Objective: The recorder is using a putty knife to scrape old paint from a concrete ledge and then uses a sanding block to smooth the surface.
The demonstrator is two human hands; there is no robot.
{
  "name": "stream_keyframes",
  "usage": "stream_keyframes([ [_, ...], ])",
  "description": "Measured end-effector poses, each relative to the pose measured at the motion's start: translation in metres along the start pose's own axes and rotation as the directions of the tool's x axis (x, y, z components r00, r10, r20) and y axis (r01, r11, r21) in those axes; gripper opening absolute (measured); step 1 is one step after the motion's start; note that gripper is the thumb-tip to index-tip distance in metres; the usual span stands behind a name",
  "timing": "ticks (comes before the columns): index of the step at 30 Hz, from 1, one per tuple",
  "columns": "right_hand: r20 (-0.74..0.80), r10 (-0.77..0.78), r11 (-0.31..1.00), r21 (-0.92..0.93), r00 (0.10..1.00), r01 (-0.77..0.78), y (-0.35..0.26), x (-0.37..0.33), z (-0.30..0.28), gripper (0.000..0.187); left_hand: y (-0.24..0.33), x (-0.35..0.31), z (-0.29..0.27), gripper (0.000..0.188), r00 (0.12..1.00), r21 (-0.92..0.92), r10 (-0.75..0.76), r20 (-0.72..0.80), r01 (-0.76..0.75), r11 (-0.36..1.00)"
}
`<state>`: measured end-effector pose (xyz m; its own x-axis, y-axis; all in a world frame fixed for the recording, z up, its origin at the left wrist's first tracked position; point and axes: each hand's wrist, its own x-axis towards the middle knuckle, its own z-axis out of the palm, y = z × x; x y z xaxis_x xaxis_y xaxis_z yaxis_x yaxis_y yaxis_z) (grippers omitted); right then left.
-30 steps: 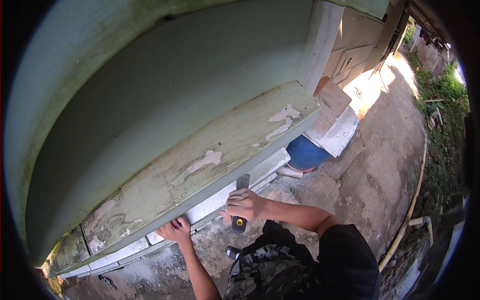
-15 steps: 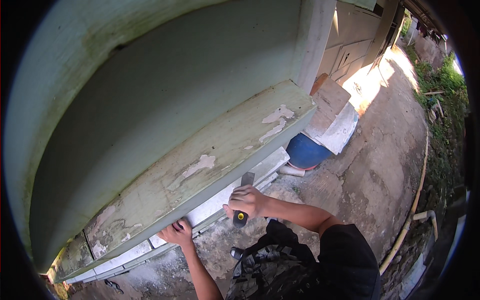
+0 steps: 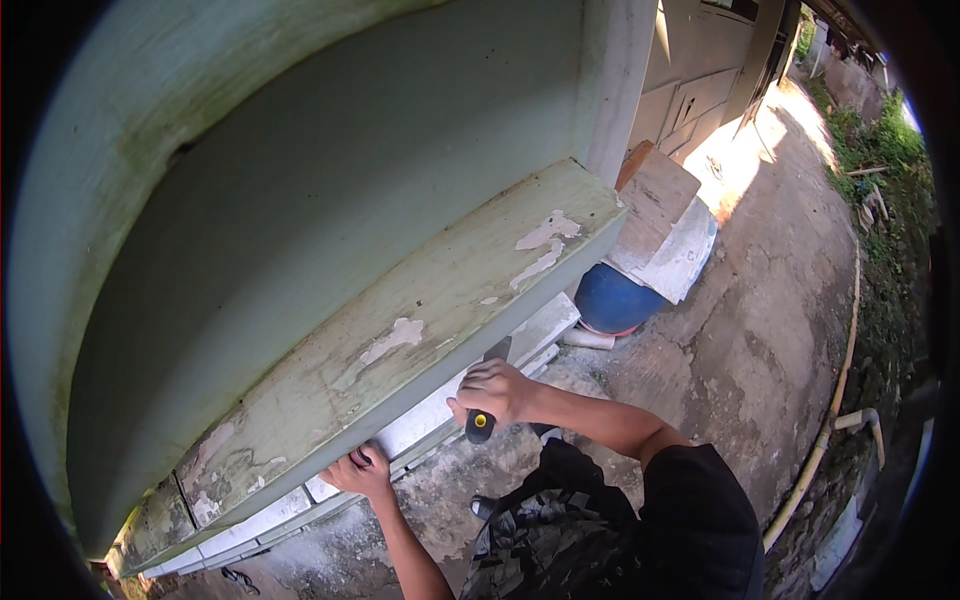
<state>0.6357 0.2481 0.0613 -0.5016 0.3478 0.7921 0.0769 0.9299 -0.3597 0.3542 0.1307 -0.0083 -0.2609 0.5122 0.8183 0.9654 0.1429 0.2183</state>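
Note:
My right hand (image 3: 493,389) is wrapped round a scraper (image 3: 480,425) with a black handle that has a yellow-rimmed hole at its end. Its flat grey blade points away from me, toward the front edge of a pale green ledge (image 3: 470,270), and overlaps it in view; contact cannot be made out. The ledge's paint has peeled in patches. Lower and to the left, my left hand (image 3: 362,472) rests at the underside of the ledge's edge with curled fingers. A small dark thing shows between them, too hidden to name. White tiled steps (image 3: 415,428) run beneath the ledge.
Beyond the ledge's far end stands a blue drum (image 3: 612,300) with worn boards (image 3: 655,205) on top. A pale pipe (image 3: 808,480) runs along the right side of the concrete path (image 3: 755,310), beside green plants (image 3: 885,140). Dark sandals (image 3: 240,580) lie at lower left.
The view has shifted slightly. My left hand appears a little farther right along the ledge's edge. The scraper's blade has turned slightly and looks darker; my right hand keeps its grip.

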Motion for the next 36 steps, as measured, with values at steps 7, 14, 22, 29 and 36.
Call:
stream_keyframes([
  [7,0.004,0.054,0.998,0.015,0.999,-0.054,0.005,-0.004,-0.004,0.021,-0.002,-0.002,0.005,0.027,1.000,0.012,0.003,0.005,-0.003,1.000],
  [14,0.005,0.068,0.996,0.054,0.998,-0.068,0.021,-0.008,-0.005,0.020,0.002,0.003,0.001,0.025,1.000,0.007,0.013,-0.011,-0.013,1.000],
  [22,0.064,0.095,0.995,-0.039,0.993,-0.092,0.018,-0.011,-0.009,0.017,0.005,0.002,0.001,0.024,1.000,-0.004,-0.022,0.020,0.022,1.000],
  [29,0.044,0.086,0.995,-0.050,0.995,-0.083,0.028,-0.015,-0.013,0.018,0.001,0.000,-0.001,0.025,1.000,0.019,0.012,-0.010,-0.012,1.000],
  [36,-0.052,0.050,0.997,-0.058,0.997,-0.053,0.025,-0.002,-0.013,0.025,0.000,-0.001,0.001,0.026,1.000,0.026,0.008,0.015,-0.009,1.000],
])
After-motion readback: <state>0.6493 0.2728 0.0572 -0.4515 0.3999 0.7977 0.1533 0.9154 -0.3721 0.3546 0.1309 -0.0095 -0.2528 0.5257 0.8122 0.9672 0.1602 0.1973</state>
